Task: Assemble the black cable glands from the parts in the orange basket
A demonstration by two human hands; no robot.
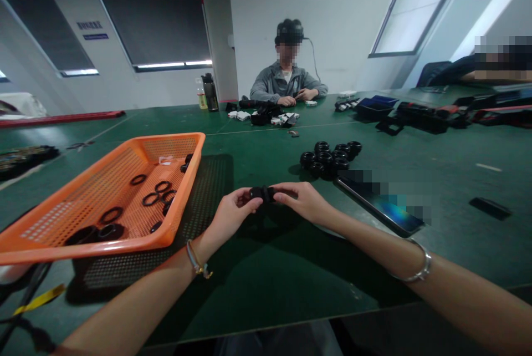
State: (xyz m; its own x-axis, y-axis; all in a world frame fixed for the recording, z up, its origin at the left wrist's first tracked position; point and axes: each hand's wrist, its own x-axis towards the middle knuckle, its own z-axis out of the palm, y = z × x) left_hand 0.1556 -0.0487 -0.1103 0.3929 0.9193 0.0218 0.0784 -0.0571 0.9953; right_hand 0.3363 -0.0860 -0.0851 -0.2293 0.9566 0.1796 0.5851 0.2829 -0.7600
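Note:
Both my hands meet over the table around one small black cylindrical fitting [262, 194]. My left hand [235, 213] pinches its left end between thumb and fingers. At the other end, my right hand [302, 199] is closed on a narrow ring-like part of it. Fingers cover much of the fitting, so its details are hard to make out. An orange basket [189, 178] on the left contains several thin black rings [163, 186] and thicker black round parts [111, 232]. Beyond my right hand sits a cluster of glossy black round fittings [331, 162].
A smartphone [380, 203] lies right of my right hand, with a small black piece [490, 208] farther right. Across the green table [257, 289] a person [287, 81] sits behind black and white parts [266, 115]. Bottles [210, 92] stand at the far edge.

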